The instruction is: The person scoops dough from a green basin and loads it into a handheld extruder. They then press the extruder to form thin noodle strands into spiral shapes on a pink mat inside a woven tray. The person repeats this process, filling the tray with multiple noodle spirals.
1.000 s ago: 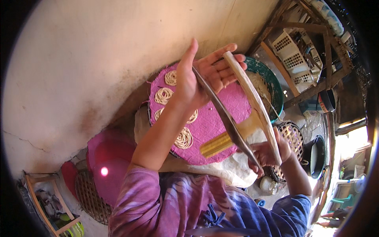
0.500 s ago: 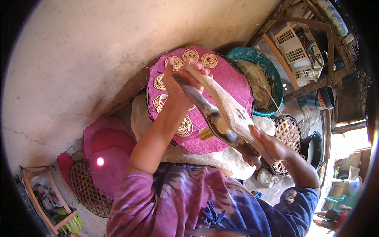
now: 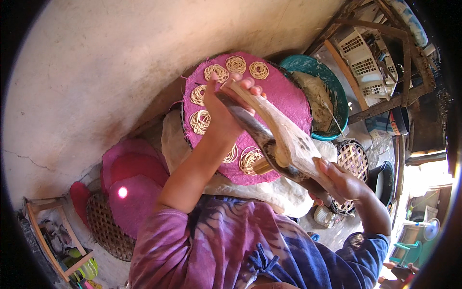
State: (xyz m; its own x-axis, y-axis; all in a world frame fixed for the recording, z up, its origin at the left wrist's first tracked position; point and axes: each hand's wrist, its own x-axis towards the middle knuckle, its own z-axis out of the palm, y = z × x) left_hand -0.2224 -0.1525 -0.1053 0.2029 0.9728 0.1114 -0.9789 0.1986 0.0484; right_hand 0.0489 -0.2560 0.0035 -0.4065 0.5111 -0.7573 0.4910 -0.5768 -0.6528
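Observation:
My left hand [image 3: 228, 103] grips the upper ends of a wooden hand press [image 3: 293, 139], a pale carved arm and a darker one paired together. At the lower right, my right hand [image 3: 342, 180] wraps round the other ends. A brass-coloured cylinder [image 3: 262, 166] sticks out beneath the press's middle. Below it lies a round tray covered in pink cloth [image 3: 288, 103], carrying several coiled nests of thin pale strands. One loose nest [image 3: 249, 159] is right beside the cylinder; another [image 3: 231, 154] is partly hidden by my left forearm.
A teal basin [image 3: 339, 91] with pale dough and a stick stands beyond the tray at right. Woven trays [image 3: 353, 159] and a dark bucket [image 3: 382, 185] are nearer. Pink cloth-covered rounds [image 3: 130, 202] lie at left. A wooden frame [image 3: 356, 72] and plain wall [image 3: 120, 72] border the space.
The press has shifted slightly right and down with both hands still on it. Beside the brass cylinder, a nest of strands now shows where bare pink cloth was before.

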